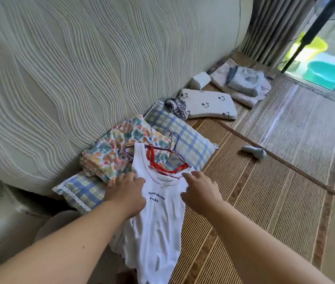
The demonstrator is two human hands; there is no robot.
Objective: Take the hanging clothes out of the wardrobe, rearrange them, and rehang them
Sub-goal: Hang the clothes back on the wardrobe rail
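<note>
A white sleeveless top [158, 226] with dark printed letters lies flat on the bed, its neck pointing away from me. Under its neckline show a red garment strap [154, 160] and thin wire hangers [172, 140]. My left hand [126, 191] rests on the top's left shoulder area with fingers curled into the fabric. My right hand [200, 191] lies on the right shoulder, fingers spread and bent onto the cloth. Whether either hand pinches the fabric is unclear.
A folded floral cloth [119, 148] and blue plaid pillows [189, 138] lie against the ribbed headboard [80, 78]. Further off are a mouse-print pillow [209, 103], folded clothes [242, 83] and a small grey object [254, 152] on the woven mat [265, 191].
</note>
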